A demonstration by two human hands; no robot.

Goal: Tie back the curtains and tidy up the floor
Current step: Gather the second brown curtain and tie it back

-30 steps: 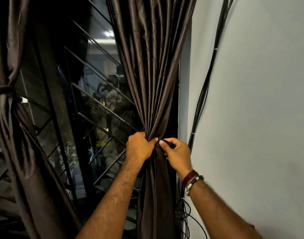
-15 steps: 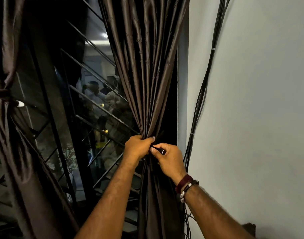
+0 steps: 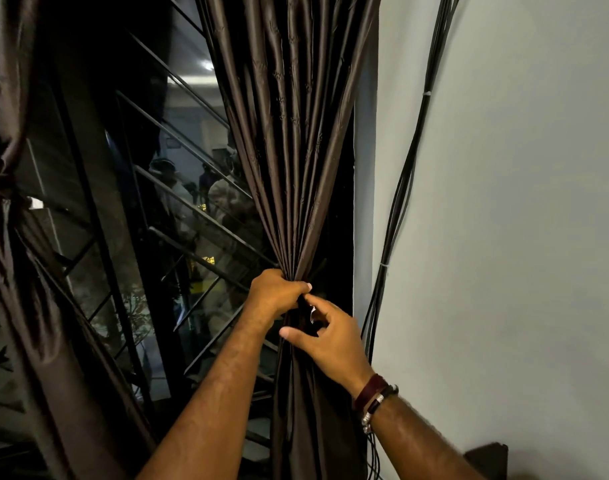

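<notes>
Your left hand [image 3: 277, 294] is clenched around the gathered brown curtain [image 3: 296, 140], bunching its folds just beside the window edge. Your right hand [image 3: 325, 336] sits just below with fingers loosely spread, touching the fabric. Black cables [image 3: 405, 188] run down the wall [image 3: 521, 220] nearby, and another curtain [image 3: 5, 140] hangs tied at the far left.

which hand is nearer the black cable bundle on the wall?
Right. The right hand sits just left of the cable bundle, fingers spread by the curtain. The left hand grips the curtain farther left.
</notes>
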